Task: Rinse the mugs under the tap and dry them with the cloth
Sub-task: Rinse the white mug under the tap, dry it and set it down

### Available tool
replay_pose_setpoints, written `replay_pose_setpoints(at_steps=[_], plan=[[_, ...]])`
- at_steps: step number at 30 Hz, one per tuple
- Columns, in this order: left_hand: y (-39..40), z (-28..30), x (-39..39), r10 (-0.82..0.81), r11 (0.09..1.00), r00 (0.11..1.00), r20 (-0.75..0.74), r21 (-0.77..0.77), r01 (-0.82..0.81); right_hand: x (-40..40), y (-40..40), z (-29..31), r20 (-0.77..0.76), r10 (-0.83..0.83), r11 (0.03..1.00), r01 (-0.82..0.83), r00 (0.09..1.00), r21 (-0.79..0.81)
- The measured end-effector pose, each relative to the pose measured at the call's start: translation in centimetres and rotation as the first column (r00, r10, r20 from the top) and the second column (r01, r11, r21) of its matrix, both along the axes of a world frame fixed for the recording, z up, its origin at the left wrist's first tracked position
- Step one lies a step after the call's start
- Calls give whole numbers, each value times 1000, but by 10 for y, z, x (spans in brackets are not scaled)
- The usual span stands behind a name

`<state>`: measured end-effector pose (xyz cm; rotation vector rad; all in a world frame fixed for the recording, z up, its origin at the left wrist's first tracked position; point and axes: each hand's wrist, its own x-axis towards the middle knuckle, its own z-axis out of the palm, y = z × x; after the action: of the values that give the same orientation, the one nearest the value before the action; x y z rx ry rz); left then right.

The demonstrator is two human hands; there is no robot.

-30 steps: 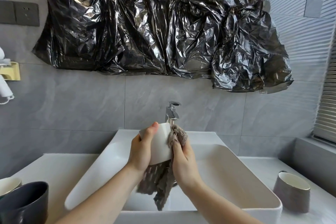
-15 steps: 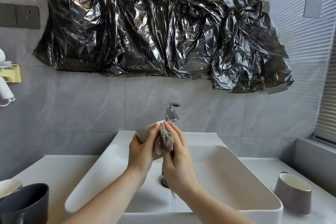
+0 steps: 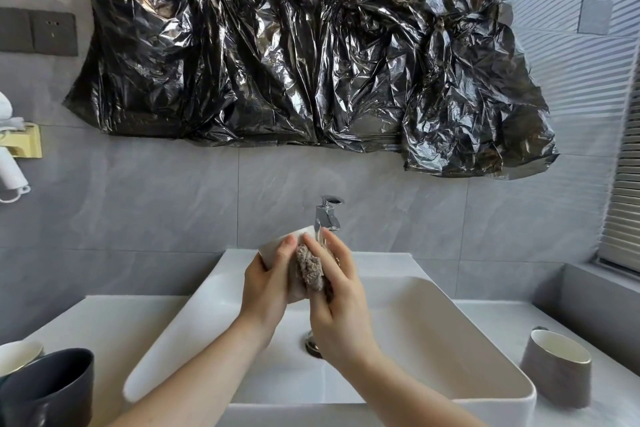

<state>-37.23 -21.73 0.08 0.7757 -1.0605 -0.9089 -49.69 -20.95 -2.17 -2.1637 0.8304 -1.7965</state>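
My left hand (image 3: 266, 284) grips a white mug (image 3: 277, 247) over the white basin (image 3: 450, 340), just below the chrome tap (image 3: 327, 215). My right hand (image 3: 337, 302) holds a bunched grey-brown cloth (image 3: 310, 267) against the mug's side, fingers wrapped over it. Most of the mug is hidden by both hands. A grey mug with a white inside (image 3: 556, 366) stands on the counter at the right. A dark mug (image 3: 48, 388) and a white-rimmed one (image 3: 17, 355) stand at the lower left.
Crumpled black plastic (image 3: 304, 45) covers the wall above the tap. The basin drain (image 3: 311, 347) shows between my forearms. A wall fixture (image 3: 14, 163) and dark switch plates (image 3: 38, 33) sit at the left. A window blind (image 3: 623, 201) is at the right.
The cloth, hanging loose below the mug a second ago, is now gathered up against the mug under my right hand. Both hands have shifted slightly up toward the tap.
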Motion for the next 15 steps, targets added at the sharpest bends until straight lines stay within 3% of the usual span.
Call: replay_pose_setpoints(at_steps=[8,15], plan=[[4,-3,-6,16,1000,992,128,-15,-14,-14,-8,5,289,-76,969,3,954,246],[4,-4,-6,44,999,990,133,-21,-41,-10,-1,4,274,-41,995,14,961,103]])
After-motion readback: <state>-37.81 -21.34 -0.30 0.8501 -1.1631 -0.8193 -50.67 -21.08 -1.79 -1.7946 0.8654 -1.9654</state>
